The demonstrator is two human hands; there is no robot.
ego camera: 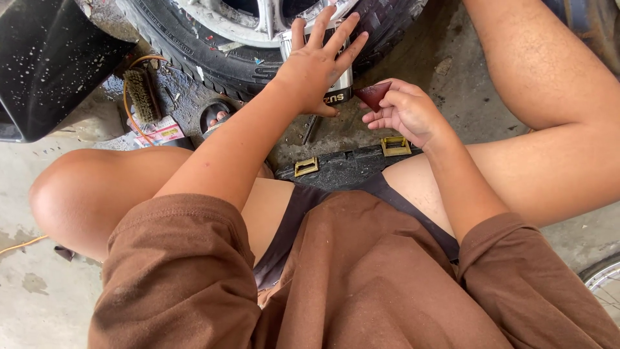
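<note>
Sandpaper scrap, dark red and folded to a point, sits pinched between the thumb and fingers of your right hand, just beside the metal part. Your left hand lies flat over that chrome-coloured part, all 5 fingers spread wide, pressing it against the tyre of the wheel lying in front of you. Keep that palm firmly down so the part cannot rock, and slide your fingers clear of the patch you mean to rub. Work the folded corner with short, light strokes. A black case with 2 brass latches lies at your knees; a brush rests left of the tyre.
</note>
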